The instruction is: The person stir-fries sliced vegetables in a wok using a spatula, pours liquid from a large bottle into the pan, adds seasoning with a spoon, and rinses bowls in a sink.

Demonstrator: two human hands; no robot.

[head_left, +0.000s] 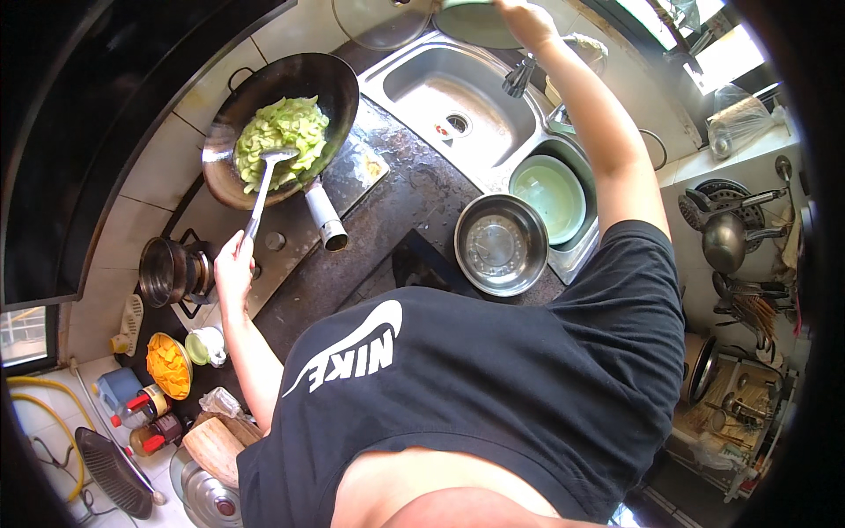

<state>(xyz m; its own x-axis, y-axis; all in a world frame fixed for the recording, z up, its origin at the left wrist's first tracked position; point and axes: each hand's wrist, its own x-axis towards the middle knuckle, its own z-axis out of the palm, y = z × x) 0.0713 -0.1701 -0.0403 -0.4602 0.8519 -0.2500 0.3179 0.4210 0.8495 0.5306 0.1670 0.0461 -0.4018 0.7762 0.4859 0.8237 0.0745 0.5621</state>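
Silver metal spatula [264, 192], likely stiff, suits the left hand [233, 266] gripping its long handle [255, 216]; right hand [530, 25] holds a round green vessel [480, 25].

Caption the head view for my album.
Left hand holds a spatula in a wok of green slices; right hand reaches past sink.

Bright daylight | upper-right window [729, 60] blown out | sink [421, 88] glare | edges bowed, rim black
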